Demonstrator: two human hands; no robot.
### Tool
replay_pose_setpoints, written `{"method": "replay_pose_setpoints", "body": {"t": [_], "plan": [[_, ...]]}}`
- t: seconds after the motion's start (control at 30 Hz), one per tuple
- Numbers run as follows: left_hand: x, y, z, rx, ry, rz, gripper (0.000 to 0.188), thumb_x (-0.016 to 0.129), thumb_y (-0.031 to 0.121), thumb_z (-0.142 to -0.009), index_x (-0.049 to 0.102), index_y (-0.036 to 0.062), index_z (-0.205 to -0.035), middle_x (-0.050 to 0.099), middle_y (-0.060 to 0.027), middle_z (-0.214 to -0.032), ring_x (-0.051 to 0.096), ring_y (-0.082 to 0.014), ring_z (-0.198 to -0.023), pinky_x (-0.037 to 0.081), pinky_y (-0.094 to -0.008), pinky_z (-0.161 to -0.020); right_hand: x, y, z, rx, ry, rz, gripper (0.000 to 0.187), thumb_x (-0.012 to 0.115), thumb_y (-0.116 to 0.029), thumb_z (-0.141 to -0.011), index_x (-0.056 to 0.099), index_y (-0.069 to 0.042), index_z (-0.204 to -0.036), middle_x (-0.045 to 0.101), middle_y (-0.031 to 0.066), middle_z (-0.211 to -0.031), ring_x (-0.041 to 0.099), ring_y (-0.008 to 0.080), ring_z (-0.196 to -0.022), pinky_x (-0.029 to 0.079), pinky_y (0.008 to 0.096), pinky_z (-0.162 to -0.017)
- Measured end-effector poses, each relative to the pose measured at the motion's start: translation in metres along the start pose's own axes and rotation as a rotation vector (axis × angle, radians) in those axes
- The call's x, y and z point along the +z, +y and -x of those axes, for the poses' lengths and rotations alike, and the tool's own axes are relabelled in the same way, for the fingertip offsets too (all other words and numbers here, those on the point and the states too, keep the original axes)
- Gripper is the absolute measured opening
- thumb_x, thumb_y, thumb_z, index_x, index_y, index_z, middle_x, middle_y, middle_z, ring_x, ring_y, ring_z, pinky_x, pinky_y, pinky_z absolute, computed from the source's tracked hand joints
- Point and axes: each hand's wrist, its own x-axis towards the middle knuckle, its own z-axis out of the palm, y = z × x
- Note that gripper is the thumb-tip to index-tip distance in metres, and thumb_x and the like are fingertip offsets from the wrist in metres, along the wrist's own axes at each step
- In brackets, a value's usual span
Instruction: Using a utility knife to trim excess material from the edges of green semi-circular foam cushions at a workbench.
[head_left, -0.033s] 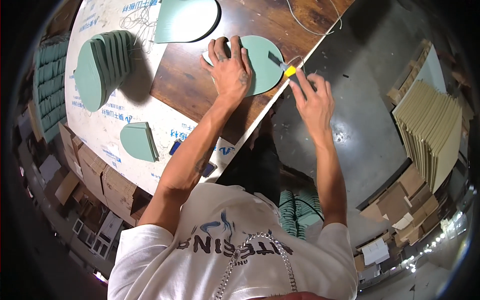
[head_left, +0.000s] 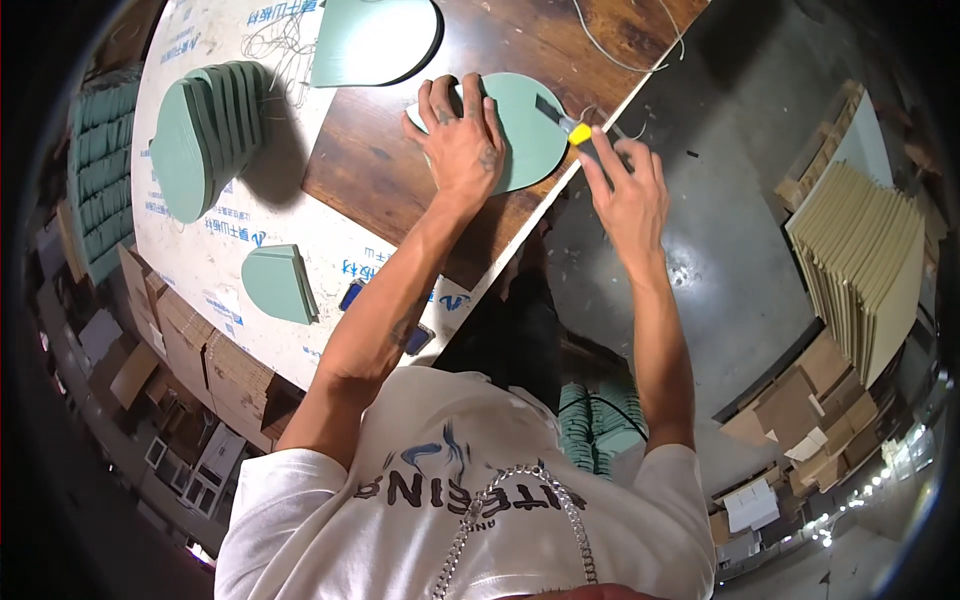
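A rounded pale green panel point(head_left: 532, 155) lies on the brown wood-grain board near the table edge. My left hand point(head_left: 462, 150) rests flat on its left part, fingers spread. At the panel's right edge my right hand point(head_left: 628, 190) grips a yellow-handled tool point(head_left: 579, 133) between thumb and fingers. The tool has a grey neck and a dark flat blade, which lies over the panel's upper right; its exact kind is unclear. A thin pale cord curls beside this hand, and whether it is held cannot be seen.
Another green panel point(head_left: 370, 40) lies farther back. To the left stand a row of green panels point(head_left: 185, 150) and a small stack point(head_left: 278, 283). The brown board point(head_left: 350, 170) ends at a pale edge over the floor. Yellowish sheets point(head_left: 855, 255) lean at the right.
The yellow-handled tool and the fingers of my right hand have shifted slightly away from me. My left hand stays on the panel.
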Motion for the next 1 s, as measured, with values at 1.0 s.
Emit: {"method": "replay_pose_setpoints", "body": {"t": [1.0], "plan": [[-0.001,-0.023,-0.023,0.192,0.074,0.143,0.058,0.059,0.033,-0.096,0.049,-0.0097,-0.133,0.033,-0.0317,-0.146,0.029,-0.0475,-0.14,0.025,-0.0581,-0.114,0.003,-0.011,0.01,0.037,-0.006,-0.032,0.033,0.076,-0.032,-0.087,0.074,-0.019,-0.117,0.059,0.0039,-0.096,0.058,0.0257,-0.082,0.052,0.0396,-0.064]]}}
